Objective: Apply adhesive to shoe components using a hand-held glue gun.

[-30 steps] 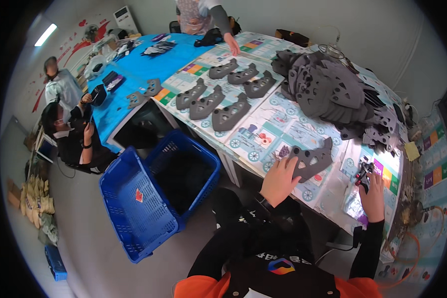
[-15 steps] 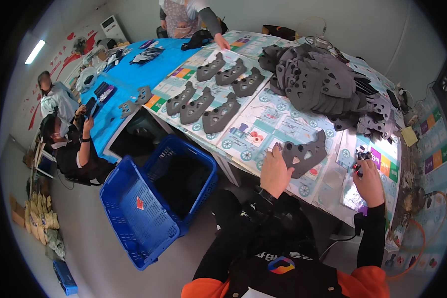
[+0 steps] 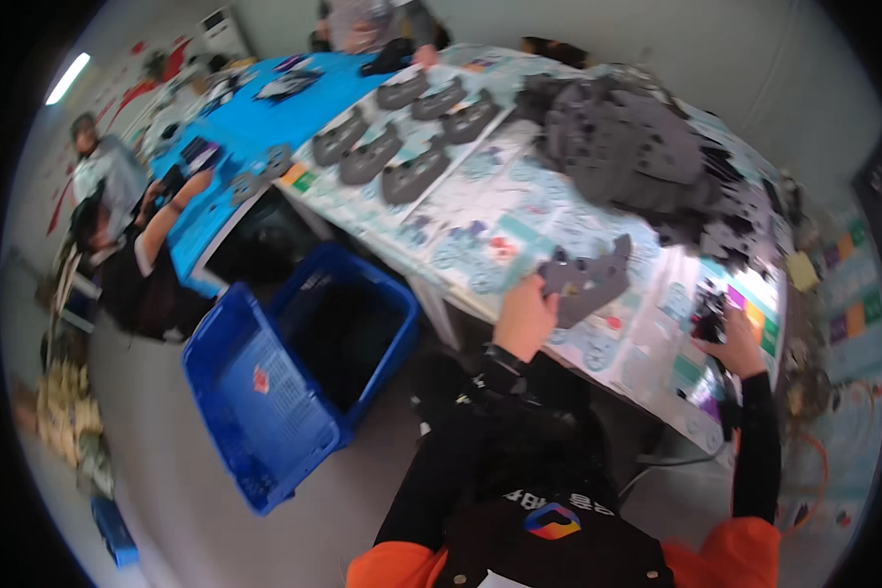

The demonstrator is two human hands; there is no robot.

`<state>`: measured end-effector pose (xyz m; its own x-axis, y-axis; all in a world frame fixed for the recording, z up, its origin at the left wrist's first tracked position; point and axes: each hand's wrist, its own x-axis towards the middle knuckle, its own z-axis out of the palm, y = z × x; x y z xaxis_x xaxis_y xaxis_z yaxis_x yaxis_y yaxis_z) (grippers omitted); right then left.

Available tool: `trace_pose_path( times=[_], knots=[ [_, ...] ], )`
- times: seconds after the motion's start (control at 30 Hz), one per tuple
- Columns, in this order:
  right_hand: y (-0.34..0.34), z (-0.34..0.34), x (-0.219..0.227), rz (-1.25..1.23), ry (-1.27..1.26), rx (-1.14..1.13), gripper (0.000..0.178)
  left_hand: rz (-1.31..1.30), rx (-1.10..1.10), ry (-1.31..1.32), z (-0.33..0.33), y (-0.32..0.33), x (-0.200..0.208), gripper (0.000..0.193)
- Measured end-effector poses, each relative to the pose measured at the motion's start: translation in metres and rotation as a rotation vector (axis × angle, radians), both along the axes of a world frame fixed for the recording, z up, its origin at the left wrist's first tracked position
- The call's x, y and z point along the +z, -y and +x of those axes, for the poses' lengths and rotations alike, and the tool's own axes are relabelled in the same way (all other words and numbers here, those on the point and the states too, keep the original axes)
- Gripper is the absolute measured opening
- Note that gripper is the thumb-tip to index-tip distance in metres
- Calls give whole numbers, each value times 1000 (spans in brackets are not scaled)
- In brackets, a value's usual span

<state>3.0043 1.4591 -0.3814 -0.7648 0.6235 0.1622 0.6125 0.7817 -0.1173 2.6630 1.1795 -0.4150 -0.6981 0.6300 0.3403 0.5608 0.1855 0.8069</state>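
Note:
My left hand (image 3: 525, 318) is closed on the left end of a dark grey curved piece (image 3: 590, 290) with cut-out holes, close to the table's front edge. The piece looks tilted, and small dark dots show along it. At the right, my right hand (image 3: 735, 345) is at a small heap of black parts (image 3: 708, 316). Its thumb stands apart from the fingers, and nothing shows gripped between them. Motion blur hides the fine detail of the small parts.
Several similar grey pieces (image 3: 368, 160) lie in rows at the left, a co-worker's hand (image 3: 424, 56) beyond them. A big pile of grey pieces (image 3: 617, 147) covers the back right. A blue crate (image 3: 265, 412) stands left of me. Another person (image 3: 142, 265) sits farther left.
The view has shifted and blurred. My left hand has closed on the grey piece and tilted it. My right hand's thumb has spread away from its fingers at the black parts.

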Motion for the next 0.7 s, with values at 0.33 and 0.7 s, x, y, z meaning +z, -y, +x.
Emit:
trace_pose_path(
  times=[0.33,0.7],
  knots=[
    [-21,-3,-28,15,-165,-46,40,-126,-50,431,-18,21,30,22],
    [51,-68,89,-802,-337,140,35,-369,-56,-28,-38,8,25,27]
  ],
)
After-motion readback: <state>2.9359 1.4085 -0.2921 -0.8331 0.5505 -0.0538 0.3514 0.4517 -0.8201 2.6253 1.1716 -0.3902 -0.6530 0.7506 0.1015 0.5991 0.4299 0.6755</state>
